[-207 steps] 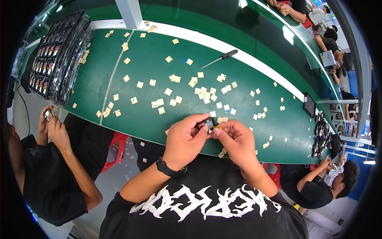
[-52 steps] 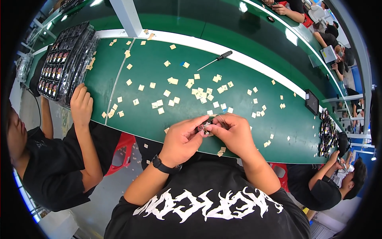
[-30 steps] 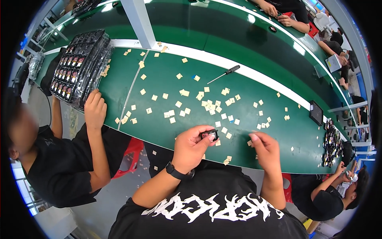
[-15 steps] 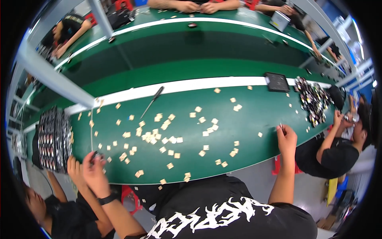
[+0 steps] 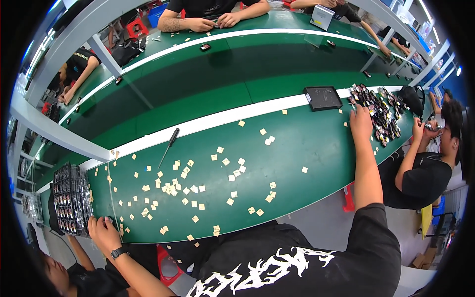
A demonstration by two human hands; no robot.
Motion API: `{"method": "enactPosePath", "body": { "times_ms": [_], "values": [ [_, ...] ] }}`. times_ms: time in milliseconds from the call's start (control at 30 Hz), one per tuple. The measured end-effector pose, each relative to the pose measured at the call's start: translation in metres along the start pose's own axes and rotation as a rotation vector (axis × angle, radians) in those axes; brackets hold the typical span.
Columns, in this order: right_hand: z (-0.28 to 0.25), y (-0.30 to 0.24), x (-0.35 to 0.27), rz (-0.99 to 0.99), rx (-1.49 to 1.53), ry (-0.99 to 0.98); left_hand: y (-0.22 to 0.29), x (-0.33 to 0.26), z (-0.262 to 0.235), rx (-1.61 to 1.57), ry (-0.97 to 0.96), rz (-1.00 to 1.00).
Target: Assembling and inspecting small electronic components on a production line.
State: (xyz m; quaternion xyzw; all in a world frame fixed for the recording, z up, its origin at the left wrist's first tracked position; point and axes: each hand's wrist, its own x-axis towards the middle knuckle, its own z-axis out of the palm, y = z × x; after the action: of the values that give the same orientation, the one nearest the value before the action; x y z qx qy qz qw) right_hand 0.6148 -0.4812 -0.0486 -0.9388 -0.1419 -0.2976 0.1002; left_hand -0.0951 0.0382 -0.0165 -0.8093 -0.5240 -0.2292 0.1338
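My left hand (image 5: 103,234), a dark watch on its wrist, is at the near left table edge, beside a stack of black trays (image 5: 68,200) filled with small parts. Its fingers are closed around a small dark part (image 5: 110,219), mostly hidden by them. Stretched far to the right, my right hand (image 5: 361,122) reaches the left border of a heap of small black parts (image 5: 378,113). The fingertips are pinched together; a tiny light bit shows at them, too small to name. Many cream square stickers (image 5: 170,189) lie scattered over the green table (image 5: 282,158).
A screwdriver (image 5: 169,147) lies near the white ledge (image 5: 232,113). A black shallow tray (image 5: 322,98) stands left of the heap, a black bag (image 5: 411,99) right of it. Co-workers sit at both sides and across the conveyor belt (image 5: 208,81). A grey post (image 5: 64,129) rises at left.
My right hand has moved away from me to the heap. The left hand has dropped toward the near left edge with the dark part. The whole view has shifted.
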Motion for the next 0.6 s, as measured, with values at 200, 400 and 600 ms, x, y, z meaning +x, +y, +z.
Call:
{"method": "enactPosePath", "body": {
  "times_ms": [200, 400, 600],
  "values": [
    [0.038, 0.022, 0.037, -0.125, -0.215, -0.191, 0.038, -0.017, -0.022, -0.028, -0.046, -0.057],
    [0.041, 0.031, 0.049, -0.244, -0.158, -0.185, 0.055, -0.06, -0.013, -0.443, -0.131, -0.357],
    [0.008, 0.025, 0.027, -0.199, 0.099, -0.163, 0.122, -0.064, -0.04, -0.627, -0.102, -0.155]
  ]
}}
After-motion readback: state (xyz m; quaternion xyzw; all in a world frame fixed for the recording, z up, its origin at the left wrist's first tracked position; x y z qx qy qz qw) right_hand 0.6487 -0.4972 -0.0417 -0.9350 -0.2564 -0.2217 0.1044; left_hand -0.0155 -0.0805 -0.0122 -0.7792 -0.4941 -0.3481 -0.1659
